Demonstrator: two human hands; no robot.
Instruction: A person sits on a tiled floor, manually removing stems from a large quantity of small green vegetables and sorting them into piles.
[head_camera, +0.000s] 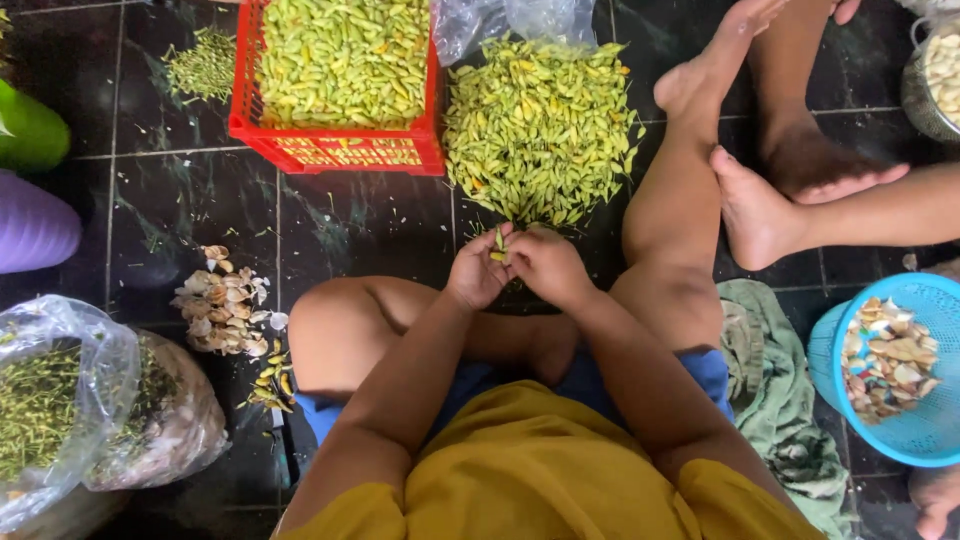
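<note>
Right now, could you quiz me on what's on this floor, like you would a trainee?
1. True or false: the red crate holds yellow-green pods.
2. What do the left hand and right hand pinch between them: A) a shell, B) a small pod, C) a cloth?
3. Which container on the person's right holds pale peelings?

Key:
1. True.
2. B.
3. The blue basket.

Bare floor (370, 225) lies open left of the pod pile (540, 130); the red crate (335, 140) blocks beyond, another person's feet (760, 210) crowd the right.
</note>
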